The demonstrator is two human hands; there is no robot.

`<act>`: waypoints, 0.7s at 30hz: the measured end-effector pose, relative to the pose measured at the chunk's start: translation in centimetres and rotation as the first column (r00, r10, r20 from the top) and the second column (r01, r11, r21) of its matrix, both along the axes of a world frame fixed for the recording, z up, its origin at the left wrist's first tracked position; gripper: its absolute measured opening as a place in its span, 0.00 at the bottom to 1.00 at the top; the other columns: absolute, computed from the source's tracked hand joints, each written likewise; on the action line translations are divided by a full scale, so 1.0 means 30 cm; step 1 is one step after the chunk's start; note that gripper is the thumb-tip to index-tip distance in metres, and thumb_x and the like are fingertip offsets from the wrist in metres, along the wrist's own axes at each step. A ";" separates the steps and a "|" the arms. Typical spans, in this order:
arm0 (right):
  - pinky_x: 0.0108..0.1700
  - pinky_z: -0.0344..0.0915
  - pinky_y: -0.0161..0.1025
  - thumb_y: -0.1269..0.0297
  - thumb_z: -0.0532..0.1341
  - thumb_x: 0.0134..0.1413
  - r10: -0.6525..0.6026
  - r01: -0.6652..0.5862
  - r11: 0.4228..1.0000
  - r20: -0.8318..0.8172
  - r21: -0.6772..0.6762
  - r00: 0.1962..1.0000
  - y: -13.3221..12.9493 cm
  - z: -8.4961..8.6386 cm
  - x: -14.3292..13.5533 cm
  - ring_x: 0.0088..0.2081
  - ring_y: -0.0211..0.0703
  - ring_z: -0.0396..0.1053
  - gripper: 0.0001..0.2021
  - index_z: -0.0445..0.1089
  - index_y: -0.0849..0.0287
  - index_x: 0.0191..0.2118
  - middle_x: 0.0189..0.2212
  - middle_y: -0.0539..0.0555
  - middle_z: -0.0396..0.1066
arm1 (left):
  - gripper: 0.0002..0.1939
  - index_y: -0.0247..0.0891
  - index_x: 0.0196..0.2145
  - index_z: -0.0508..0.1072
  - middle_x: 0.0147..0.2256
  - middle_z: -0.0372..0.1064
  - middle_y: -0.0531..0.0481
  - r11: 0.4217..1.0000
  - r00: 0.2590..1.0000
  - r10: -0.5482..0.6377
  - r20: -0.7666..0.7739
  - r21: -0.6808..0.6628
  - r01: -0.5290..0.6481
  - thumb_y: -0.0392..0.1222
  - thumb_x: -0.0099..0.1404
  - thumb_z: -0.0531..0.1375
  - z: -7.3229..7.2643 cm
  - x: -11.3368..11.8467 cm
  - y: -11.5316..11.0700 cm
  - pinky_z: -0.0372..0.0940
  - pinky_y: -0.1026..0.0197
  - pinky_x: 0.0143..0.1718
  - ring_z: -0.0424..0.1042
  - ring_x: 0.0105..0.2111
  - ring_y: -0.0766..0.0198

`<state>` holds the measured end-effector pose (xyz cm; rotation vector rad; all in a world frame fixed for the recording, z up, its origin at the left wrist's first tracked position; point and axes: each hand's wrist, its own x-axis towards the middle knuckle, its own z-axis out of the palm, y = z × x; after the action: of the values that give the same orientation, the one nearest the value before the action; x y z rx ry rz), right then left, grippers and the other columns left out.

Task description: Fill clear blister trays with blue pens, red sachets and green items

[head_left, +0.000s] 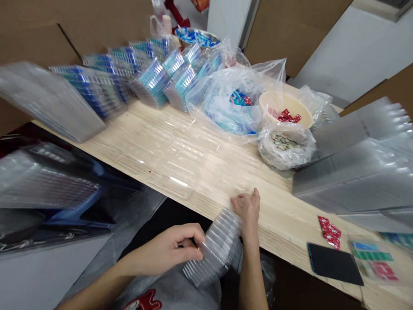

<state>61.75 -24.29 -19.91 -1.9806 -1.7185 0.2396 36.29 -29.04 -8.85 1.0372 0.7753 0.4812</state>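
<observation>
My left hand pinches the near-left side of a stack of clear plastic trays, which is tilted in front of my body at the table's edge. My right hand is just beyond the stack, its fingers apart over the wooden table; its wrist passes along the stack's right side, and whether they touch I cannot tell. Clear plastic trays seem to lie flat on the table ahead, hard to make out through glare and blur.
Filled tray stacks line the back left. A plastic bag, a cream bowl with red packets and a bag of small pieces stand behind. Tall clear tray stacks, red packets and a black tablet-like slab are right.
</observation>
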 end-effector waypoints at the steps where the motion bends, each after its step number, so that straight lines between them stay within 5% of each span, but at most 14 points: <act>1: 0.60 0.50 0.61 0.62 0.62 0.52 -0.001 0.001 1.000 -0.001 -0.022 1.000 0.032 0.003 -0.002 0.65 0.64 0.48 0.07 0.70 0.61 0.33 0.64 0.70 0.48 | 0.06 0.36 0.31 0.72 0.31 0.63 0.55 1.000 1.000 -0.008 -0.002 0.013 0.008 0.42 0.58 0.62 0.003 0.003 0.001 0.57 0.66 0.32 0.61 0.28 0.71; 6: 0.62 0.46 0.62 0.58 0.66 0.49 0.056 -0.057 0.996 -0.013 -0.075 0.998 0.135 0.023 -0.042 0.67 0.63 0.42 0.14 0.69 0.61 0.38 0.65 0.72 0.45 | 0.06 0.36 0.31 0.72 0.31 0.64 0.54 1.000 1.000 -0.017 0.021 0.024 0.017 0.42 0.58 0.62 0.015 0.016 0.001 0.57 0.67 0.31 0.62 0.29 0.70; 11: 0.60 0.44 0.70 0.52 0.65 0.50 0.038 -0.040 0.999 -0.078 -0.023 0.996 0.106 0.051 -0.055 0.66 0.67 0.46 0.25 0.67 0.63 0.50 0.62 0.75 0.50 | 0.07 0.36 0.30 0.72 0.31 0.64 0.54 1.000 1.000 0.018 0.024 0.020 -0.019 0.43 0.58 0.63 0.007 0.010 -0.006 0.57 0.67 0.31 0.61 0.28 0.71; 16: 0.54 0.62 0.54 0.59 0.57 0.59 0.022 0.131 0.945 -0.459 0.298 0.888 -0.049 0.226 -0.087 0.50 0.50 0.68 0.09 0.71 0.58 0.38 0.44 0.60 0.71 | 0.11 0.36 0.30 0.73 0.30 0.66 0.54 0.970 0.964 0.243 0.104 -0.041 -0.240 0.46 0.57 0.66 -0.015 -0.006 -0.005 0.61 0.66 0.33 0.65 0.30 0.69; 18: 0.50 0.65 0.48 0.64 0.58 0.60 0.138 0.081 0.938 -0.577 0.337 0.805 -0.125 0.314 -0.129 0.45 0.45 0.70 0.06 0.71 0.56 0.34 0.40 0.55 0.72 | 0.10 0.37 0.31 0.74 0.30 0.68 0.53 0.941 0.930 0.337 0.147 -0.022 -0.337 0.45 0.57 0.66 -0.017 -0.006 0.005 0.63 0.67 0.35 0.67 0.32 0.69; 21: 0.51 0.65 0.48 0.67 0.60 0.58 0.305 -0.134 0.941 -0.610 0.311 0.731 -0.207 0.407 -0.199 0.51 0.47 0.68 0.04 0.72 0.54 0.33 0.47 0.55 0.70 | 0.07 0.38 0.32 0.75 0.31 0.71 0.53 0.898 0.886 0.421 0.196 0.045 -0.437 0.43 0.58 0.66 -0.001 0.004 0.024 0.64 0.68 0.37 0.69 0.33 0.69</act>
<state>55.79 -30.49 -7.70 -1.2753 -1.4144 0.6815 36.40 -28.33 -8.87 0.8841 0.8273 0.9873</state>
